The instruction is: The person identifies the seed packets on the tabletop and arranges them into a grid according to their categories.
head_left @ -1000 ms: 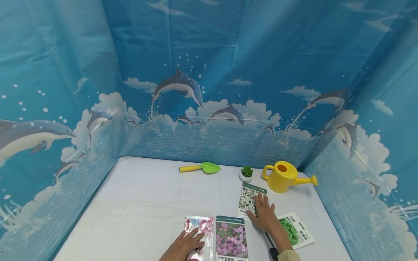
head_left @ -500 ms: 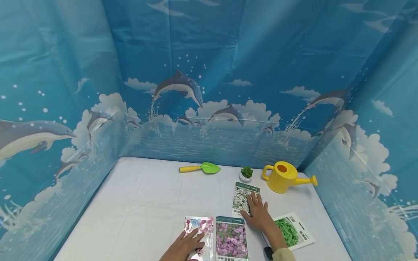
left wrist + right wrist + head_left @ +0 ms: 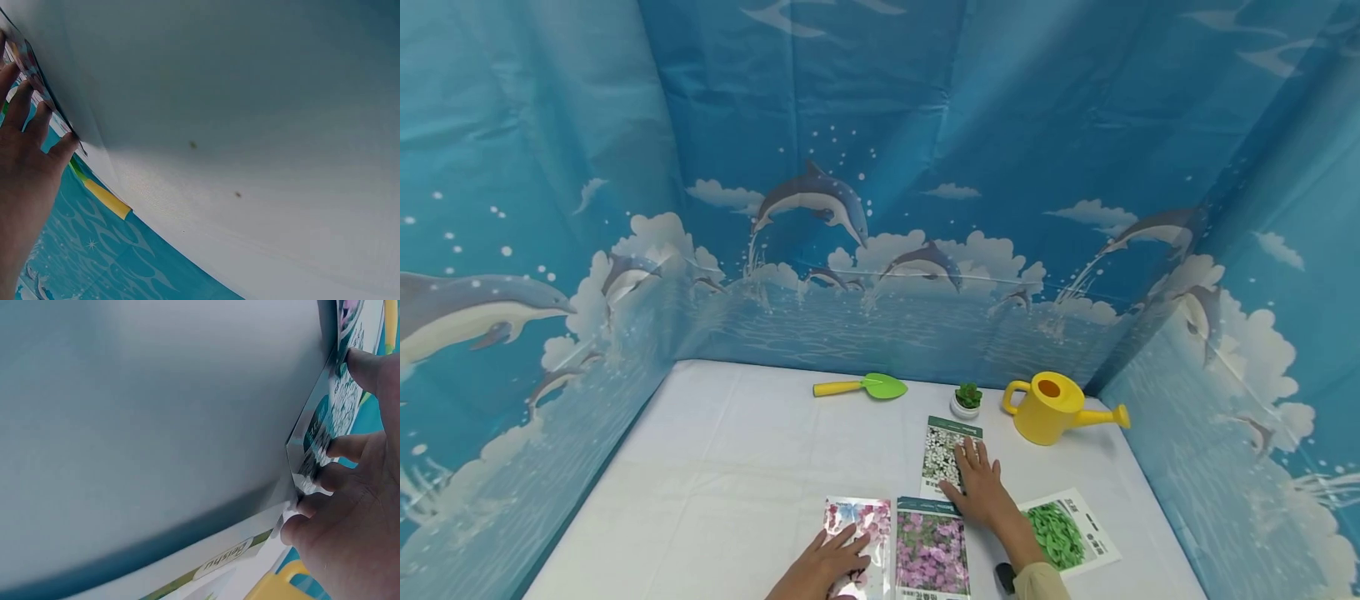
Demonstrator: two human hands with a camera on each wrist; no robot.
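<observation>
My left hand (image 3: pixel 822 567) rests with spread fingers on a seed packet with pink blossoms (image 3: pixel 874 518), near the front of the table. Beside it, to the right, lies a seed packet with purple-pink flowers (image 3: pixel 931 552). Farther back, the fingertips of my right hand (image 3: pixel 983 496) press on a white-flower seed packet (image 3: pixel 942 454), which lies flat. In the right wrist view the fingers touch this white-flower packet (image 3: pixel 340 403) along its face. A packet with green leaves (image 3: pixel 1057 535) lies tilted to the right of my right forearm, which covers its left corner.
Along the back of the white table (image 3: pixel 722 450) lie a trowel (image 3: pixel 880 386) with a green blade, a small potted succulent (image 3: pixel 967 398) and a yellow watering can (image 3: pixel 1047 412). A blue dolphin-print curtain (image 3: pixel 880 317) walls the table's back and sides.
My right hand has slid the white-flower packet leftward across the table, bringing it behind the purple-pink packet. My left hand stays on the pink-blossom packet.
</observation>
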